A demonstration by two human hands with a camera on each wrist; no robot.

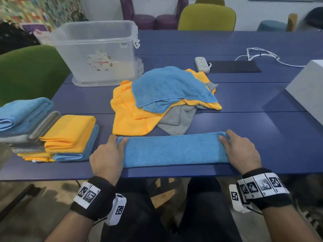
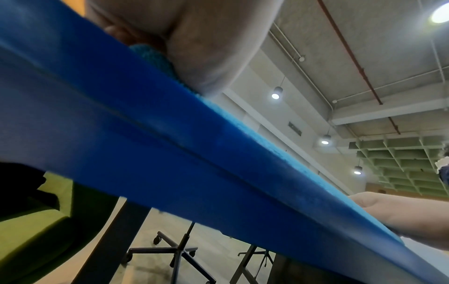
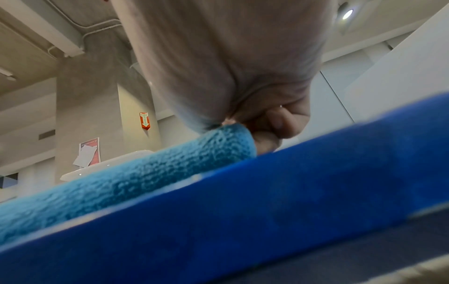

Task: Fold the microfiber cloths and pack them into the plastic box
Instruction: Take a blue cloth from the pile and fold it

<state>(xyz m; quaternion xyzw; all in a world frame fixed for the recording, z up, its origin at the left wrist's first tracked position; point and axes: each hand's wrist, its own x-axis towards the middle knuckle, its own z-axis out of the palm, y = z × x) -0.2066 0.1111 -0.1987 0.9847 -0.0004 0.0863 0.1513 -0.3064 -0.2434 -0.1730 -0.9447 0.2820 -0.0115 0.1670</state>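
Note:
A blue microfiber cloth (image 1: 174,150), folded into a long strip, lies along the near edge of the blue table (image 1: 262,137). My left hand (image 1: 111,151) pinches its left end, thumb on top. My right hand (image 1: 236,147) pinches its right end (image 3: 233,142). Behind the strip sits a loose heap of blue, yellow and grey cloths (image 1: 164,98). Folded cloths (image 1: 52,133) are stacked at the near left. The clear plastic box (image 1: 97,49) stands open at the back left; no cloths show in it.
A white power strip (image 1: 201,64) with its cable and a black mat (image 1: 234,66) lie at the back right. A white box (image 1: 309,88) stands at the right edge. A green chair (image 1: 26,70) is on the left, and more chairs stand beyond the table.

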